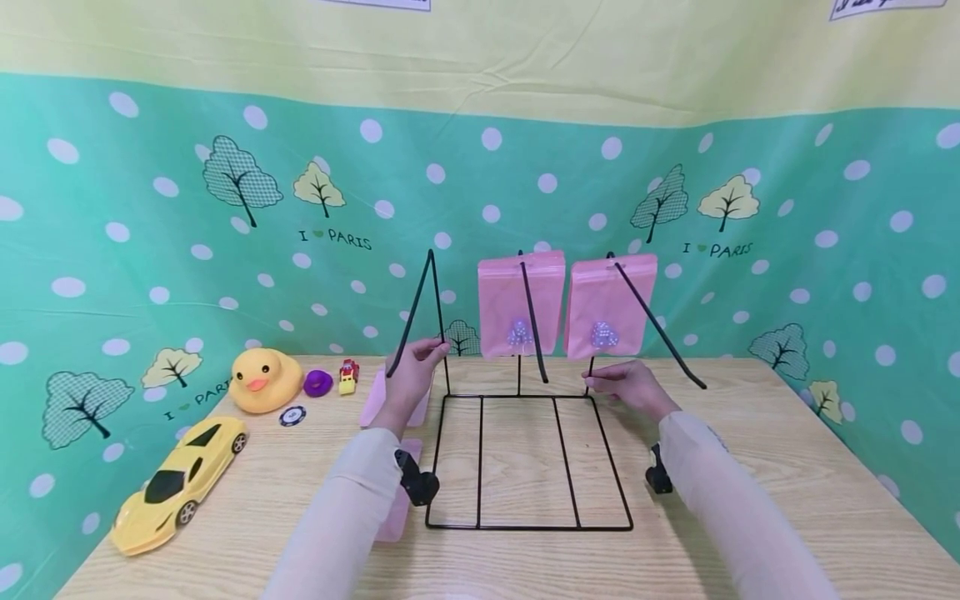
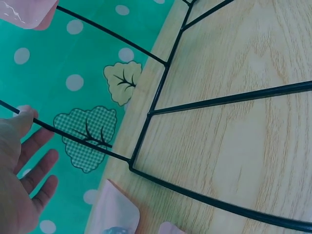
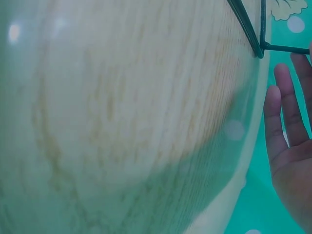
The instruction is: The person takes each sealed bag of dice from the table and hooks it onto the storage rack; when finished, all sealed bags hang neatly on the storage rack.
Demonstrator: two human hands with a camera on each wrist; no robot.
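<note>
L hand [image 1: 412, 367] is pinching the L upright of a black wire display rack [image 1: 519, 396] w/ 3 hooks, approx. mid-height; thumb + index are meeting at the rod, other fingers spreading loosely below (L wrist view). R hand [image 1: 626, 385] is pinching the R upright low down, just above the base, per head view; R wrist view is showing its other fingers extending, close together, thumb cut off by the frame edge. Both hands are narrow at thumb/index, holding only the rack.

Rack is standing upright on the light wood-grain table [image 1: 847, 517], roughly ctr, its flat base resting on the tabletop betw. the forearms. From its mid hook a pink plastic zip bag [image 1: 502, 300] is hanging, purple dice [image 1: 519, 333] showing at the bottom; a second pink zip bag [image 1: 603, 296], same type of dice [image 1: 604, 335], is hanging from the R hook. 2 more flat pink bags are lying L of the base: far pink bag [image 1: 375, 398] partly under the L hand in head view, near pink bag [image 1: 397, 521] partly behind the L wrist cam [image 1: 416, 479].

Far L on table: yellow rubber duck [image 1: 262, 383], small purple toy [image 1: 318, 383], red-and-yellow mini toy [image 1: 348, 377], black-and-white round chip [image 1: 292, 416], yellow toy sports car [image 1: 183, 483]. Teal polka-dot cloth [image 1: 487, 175] is hanging behind.
</note>
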